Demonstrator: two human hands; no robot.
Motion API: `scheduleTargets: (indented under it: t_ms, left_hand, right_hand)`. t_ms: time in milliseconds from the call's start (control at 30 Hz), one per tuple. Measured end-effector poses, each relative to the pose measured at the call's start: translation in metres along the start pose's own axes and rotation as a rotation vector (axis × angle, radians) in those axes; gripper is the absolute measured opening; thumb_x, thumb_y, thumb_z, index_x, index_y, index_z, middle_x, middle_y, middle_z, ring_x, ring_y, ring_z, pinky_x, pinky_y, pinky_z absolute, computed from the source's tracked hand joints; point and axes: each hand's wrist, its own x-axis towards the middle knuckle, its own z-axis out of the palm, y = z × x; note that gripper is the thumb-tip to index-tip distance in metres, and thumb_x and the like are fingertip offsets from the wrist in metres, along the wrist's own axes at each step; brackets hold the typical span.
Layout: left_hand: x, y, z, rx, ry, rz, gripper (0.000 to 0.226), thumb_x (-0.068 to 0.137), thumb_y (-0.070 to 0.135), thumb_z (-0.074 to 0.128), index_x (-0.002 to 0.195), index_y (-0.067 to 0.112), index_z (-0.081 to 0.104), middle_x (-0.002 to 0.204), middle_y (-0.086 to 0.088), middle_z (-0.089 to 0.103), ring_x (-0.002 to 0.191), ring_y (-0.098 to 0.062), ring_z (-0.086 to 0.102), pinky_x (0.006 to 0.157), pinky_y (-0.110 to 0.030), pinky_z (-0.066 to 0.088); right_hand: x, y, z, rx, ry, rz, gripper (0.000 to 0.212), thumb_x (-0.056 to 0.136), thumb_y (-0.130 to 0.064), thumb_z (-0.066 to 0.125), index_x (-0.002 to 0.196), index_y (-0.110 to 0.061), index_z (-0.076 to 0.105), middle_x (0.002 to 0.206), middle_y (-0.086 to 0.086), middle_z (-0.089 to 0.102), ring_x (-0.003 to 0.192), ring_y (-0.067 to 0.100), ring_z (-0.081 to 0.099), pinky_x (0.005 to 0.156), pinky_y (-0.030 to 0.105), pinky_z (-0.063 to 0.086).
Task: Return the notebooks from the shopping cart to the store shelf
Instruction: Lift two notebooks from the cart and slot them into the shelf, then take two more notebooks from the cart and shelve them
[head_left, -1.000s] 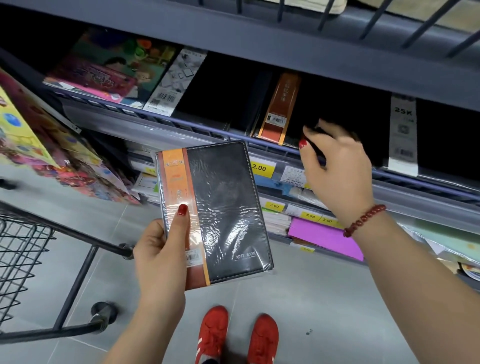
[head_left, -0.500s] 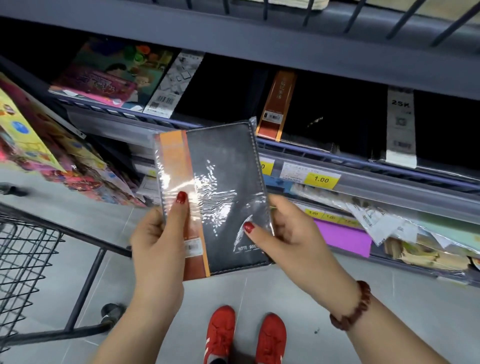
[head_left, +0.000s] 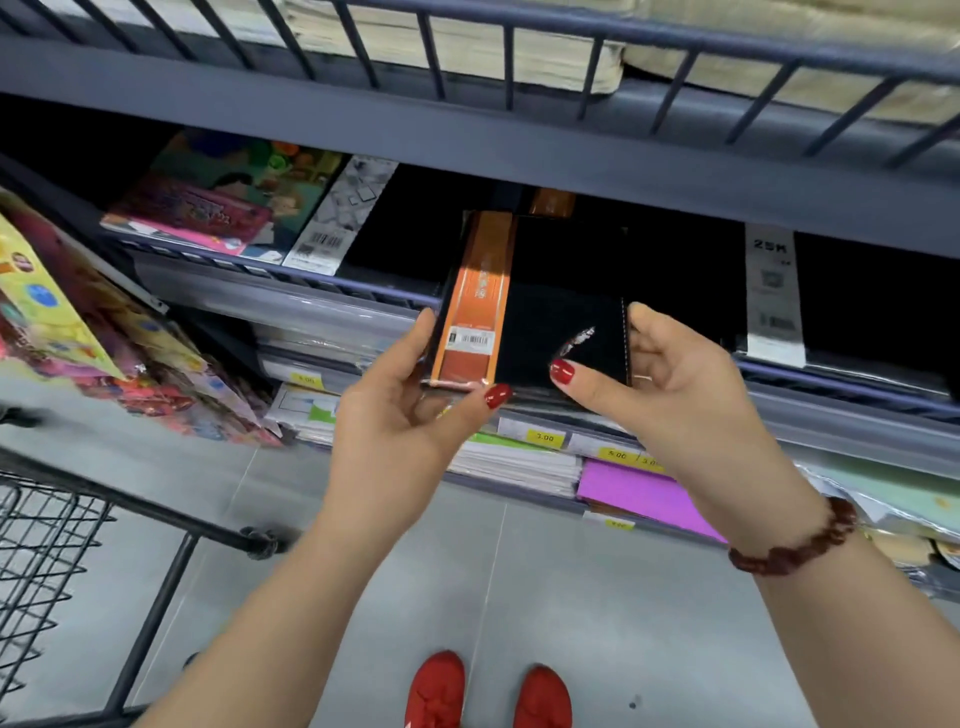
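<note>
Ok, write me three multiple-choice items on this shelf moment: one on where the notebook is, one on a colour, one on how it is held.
1. Where is the black notebook?
A. In the shopping cart
B. At the front edge of the middle shelf, partly pushed in
C. On the floor

2. What colour is the band along the notebook's left side?
A. Orange
B. Green
C. White

3. How is the notebook held?
A. By the left hand alone
B. By neither hand
C. By both hands, one at each side

Answers:
1 B: it lies over the shelf rail, its far end in the dark shelf opening.
2 A: the orange band carries a barcode label.
3 C: the left hand grips the left edge, and the right hand grips the right edge.
</note>
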Motion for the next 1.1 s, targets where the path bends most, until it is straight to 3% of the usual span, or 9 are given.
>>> scheduleTargets:
  t_ms: [100,267,333,433,567,633,833,933,1100]
  left_hand:
    - [0.024,0.005,0.004,0.148,-0.039,0.063,0.071,0.075,0.003,0.075,0.138,0.010,0.044,0.113,0.007,0.067,0.101,-0.008,0.065,0.095,-0.028,0.050]
    - [0.068,0.006,0.015,0.425,-0.155,0.131,0.059,0.067,0.026,0.081,0.121,0.009,0.060,0.110,-0.001,0.067,0.103,-0.011,0.064,0.099,-0.036,0.048]
    - [0.082,0.007,0.019,0.557,-0.182,0.166,0.038,0.073,0.023,0.079,0.106,0.013,0.064,0.101,-0.003,0.068,0.094,-0.016,0.063,0.095,-0.034,0.050]
    - [0.100,0.009,0.023,0.753,-0.173,0.213,0.050,0.077,0.030,0.075,0.121,0.008,0.062,0.118,-0.004,0.066,0.108,-0.016,0.060,0.092,-0.017,0.042]
    - [0.105,0.003,0.024,0.684,-0.213,0.161,0.064,0.075,0.030,0.076,0.133,0.012,0.054,0.126,-0.002,0.062,0.117,-0.015,0.057,0.104,-0.029,0.043]
    - [0.104,0.001,0.023,0.687,-0.212,0.166,0.064,0.076,0.029,0.077,0.133,0.014,0.052,0.128,-0.001,0.061,0.116,-0.015,0.057,0.102,-0.024,0.042]
    - [0.104,-0.001,0.020,0.681,-0.225,0.131,0.070,0.076,0.029,0.077,0.138,0.017,0.047,0.137,-0.006,0.054,0.122,-0.020,0.054,0.103,-0.030,0.043]
    - [0.099,-0.002,0.022,0.750,-0.197,0.180,0.065,0.079,0.029,0.074,0.138,0.017,0.047,0.133,-0.011,0.055,0.121,-0.023,0.054,0.104,-0.032,0.042]
    - [0.077,0.015,0.021,0.882,-0.146,0.210,0.053,0.086,0.023,0.066,0.134,0.007,0.049,0.132,-0.014,0.053,0.123,-0.025,0.050,0.098,-0.021,0.036]
  right_hand:
    - [0.006,0.001,-0.007,-0.117,0.045,-0.020,0.030,0.065,-0.029,0.079,0.082,-0.039,0.057,0.103,-0.009,0.057,0.085,-0.009,0.061,0.076,0.009,0.046]
    - [0.031,0.010,-0.015,-0.307,0.153,0.018,0.087,0.069,-0.035,0.079,0.142,-0.010,0.037,0.133,0.003,0.053,0.112,0.012,0.057,0.102,0.035,0.046]
    - [0.042,0.014,-0.019,-0.430,0.189,-0.004,0.090,0.072,-0.040,0.076,0.145,-0.011,0.033,0.142,0.001,0.047,0.124,0.016,0.050,0.107,0.030,0.040]
    - [0.052,0.013,-0.025,-0.553,0.207,0.005,0.085,0.076,-0.044,0.072,0.146,-0.016,0.032,0.140,0.002,0.050,0.118,0.020,0.055,0.092,0.015,0.035]
    - [0.053,0.019,-0.025,-0.645,0.241,-0.047,0.081,0.078,-0.046,0.069,0.145,-0.018,0.034,0.094,0.005,0.069,0.083,0.018,0.065,0.079,0.023,0.045]
    - [0.052,0.026,-0.024,-0.763,0.243,-0.087,0.077,0.080,-0.049,0.066,0.144,-0.018,0.036,0.056,-0.011,0.043,0.052,0.002,0.044,0.069,0.026,0.044]
    - [0.054,0.032,-0.025,-0.783,0.252,-0.108,0.074,0.080,-0.050,0.065,0.142,-0.018,0.039,0.045,-0.002,0.037,0.043,0.006,0.034,0.048,0.016,0.032]
    - [0.050,0.028,-0.025,-0.770,0.233,-0.118,0.073,0.081,-0.049,0.065,0.141,-0.017,0.041,0.080,0.014,0.069,0.065,0.017,0.059,0.072,0.029,0.052]
    - [0.038,0.010,-0.033,-0.830,0.146,-0.106,0.067,0.081,-0.045,0.066,0.137,-0.015,0.045,0.118,0.014,0.064,0.112,0.030,0.057,0.096,0.035,0.045]
